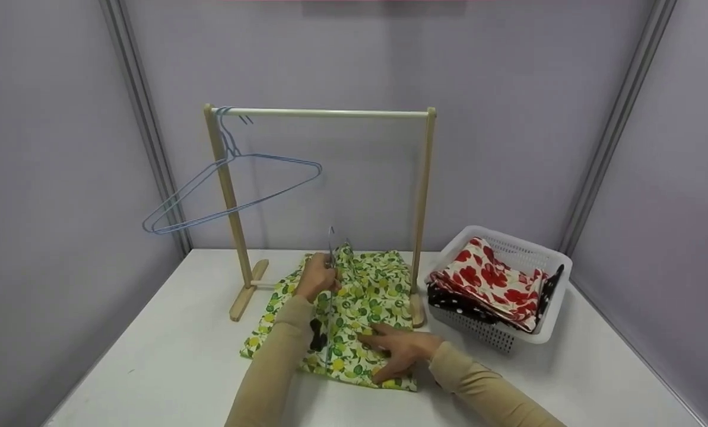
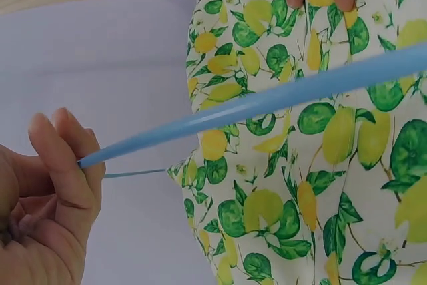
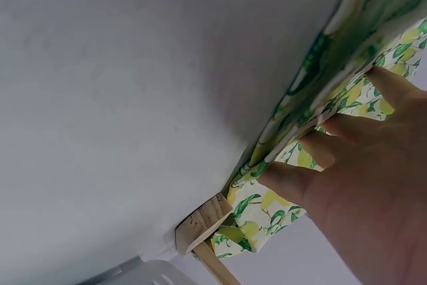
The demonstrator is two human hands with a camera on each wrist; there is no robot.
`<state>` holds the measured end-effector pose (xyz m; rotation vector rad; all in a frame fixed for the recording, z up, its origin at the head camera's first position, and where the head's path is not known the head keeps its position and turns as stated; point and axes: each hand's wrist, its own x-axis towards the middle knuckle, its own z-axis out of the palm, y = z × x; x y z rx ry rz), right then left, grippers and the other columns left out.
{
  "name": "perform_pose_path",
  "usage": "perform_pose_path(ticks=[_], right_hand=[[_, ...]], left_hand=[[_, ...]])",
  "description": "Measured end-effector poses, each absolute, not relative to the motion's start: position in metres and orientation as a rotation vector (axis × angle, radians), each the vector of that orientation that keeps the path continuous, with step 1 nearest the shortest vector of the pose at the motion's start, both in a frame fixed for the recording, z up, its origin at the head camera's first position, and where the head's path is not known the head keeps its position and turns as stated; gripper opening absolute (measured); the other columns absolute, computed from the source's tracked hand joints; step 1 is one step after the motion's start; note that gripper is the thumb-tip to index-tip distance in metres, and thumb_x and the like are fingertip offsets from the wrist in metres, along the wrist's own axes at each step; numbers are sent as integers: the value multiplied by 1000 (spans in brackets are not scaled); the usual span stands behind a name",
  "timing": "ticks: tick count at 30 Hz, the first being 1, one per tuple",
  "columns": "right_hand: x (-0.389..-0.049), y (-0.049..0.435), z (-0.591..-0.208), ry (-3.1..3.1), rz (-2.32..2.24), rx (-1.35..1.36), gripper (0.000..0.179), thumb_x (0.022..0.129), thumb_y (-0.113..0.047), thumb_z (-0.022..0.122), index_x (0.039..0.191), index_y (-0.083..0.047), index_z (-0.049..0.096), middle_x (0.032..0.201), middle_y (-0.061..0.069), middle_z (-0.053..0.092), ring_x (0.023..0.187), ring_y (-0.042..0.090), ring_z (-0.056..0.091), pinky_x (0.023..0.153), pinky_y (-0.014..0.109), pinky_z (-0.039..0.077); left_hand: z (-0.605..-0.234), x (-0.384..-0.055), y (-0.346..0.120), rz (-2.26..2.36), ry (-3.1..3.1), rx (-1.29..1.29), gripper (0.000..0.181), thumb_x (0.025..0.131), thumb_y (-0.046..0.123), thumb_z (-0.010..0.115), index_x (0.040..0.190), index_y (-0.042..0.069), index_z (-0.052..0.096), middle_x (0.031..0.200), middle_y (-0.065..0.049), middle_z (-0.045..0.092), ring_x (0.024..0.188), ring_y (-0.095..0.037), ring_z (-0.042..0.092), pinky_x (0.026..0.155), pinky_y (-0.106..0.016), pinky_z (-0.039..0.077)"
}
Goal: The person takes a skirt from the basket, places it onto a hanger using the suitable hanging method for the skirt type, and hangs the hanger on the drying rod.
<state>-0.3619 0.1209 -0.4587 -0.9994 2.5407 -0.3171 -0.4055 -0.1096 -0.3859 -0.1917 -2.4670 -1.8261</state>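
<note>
A garment [image 1: 377,290] with a green and yellow lemon print lies spread on the table, partly beneath the rack. My left hand [image 1: 318,276] grips a thin blue clothes hanger [image 2: 253,106] near its hook. The hanger stands on edge over the garment's middle, its hook pointing away from me. In the left wrist view, curled fingers of the left hand [image 2: 53,198] close round the wire. My right hand [image 1: 404,350] rests on the garment's near right part with its fingers spread. Fingers of the right hand [image 3: 373,178] touch the cloth in the right wrist view.
A wooden rack [image 1: 425,196] with a white rail stands behind the garment. Two blue hangers [image 1: 235,207] hang at its left end. To the right, a white plastic basket [image 1: 552,323] holds folded red-flowered cloth [image 1: 490,281] over black dotted cloth [image 1: 466,305]. Grey walls enclose the table.
</note>
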Motion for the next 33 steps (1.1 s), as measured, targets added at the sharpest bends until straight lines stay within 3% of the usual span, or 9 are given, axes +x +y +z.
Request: perform_pose_path(ticks=[3,9,12,18,22,27,33], right_hand=[[-363,122,-459,2547,-308,-1015,89,82,-59,70,155,-37,25,163,13,14,148,35,22,114,57,29],[-363,123,-459,2536,-307,-1085,89,83,-58,69,156,-33,25,163,14,15,148,36,22,113,57,30],[-363,123,-460,2541,-322,-1118,88,83,-58,69,155,-32,26,163,14,17,148,35,23,113,56,31],[-361,123,-458,2535,-390,-1140,83,86,-58,66,155,-32,28,163,13,18,148,36,24,113,59,30],[-359,120,-456,2533,-458,-1156,82,86,-58,66,155,-32,28,163,11,18,147,35,26,112,59,30],[-359,113,-455,2593,-537,-1310,73,92,-51,62,154,-27,31,159,8,31,135,28,47,108,49,41],[-357,103,-449,2706,-646,-1415,65,97,-44,57,154,-25,31,155,5,38,133,25,48,107,48,42]], left_hand=[[-385,-403,-106,-1804,-2473,-215,49,98,-3,44,146,-10,34,79,-12,62,59,-15,61,62,-37,57],[-378,-401,-105,-1700,-2501,-214,32,102,6,47,130,-9,51,67,-8,59,52,-14,57,51,-28,52],[-371,-401,-107,-1677,-2512,-183,34,103,9,47,130,-10,51,67,-8,59,53,-15,58,52,-29,53],[-349,-400,-113,-1720,-2479,-156,36,104,11,46,132,-12,47,75,-11,61,61,-17,60,67,-40,57],[-333,-398,-116,-1796,-2430,-189,27,103,11,46,122,-7,51,79,-14,60,62,-19,59,60,-34,54],[-319,-396,-117,-1886,-2355,-236,17,103,8,43,112,-5,52,75,-14,56,57,-16,54,54,-30,47],[-307,-392,-116,-1839,-2360,-227,21,103,10,45,113,-6,53,72,-9,58,57,-15,57,62,-36,55]])
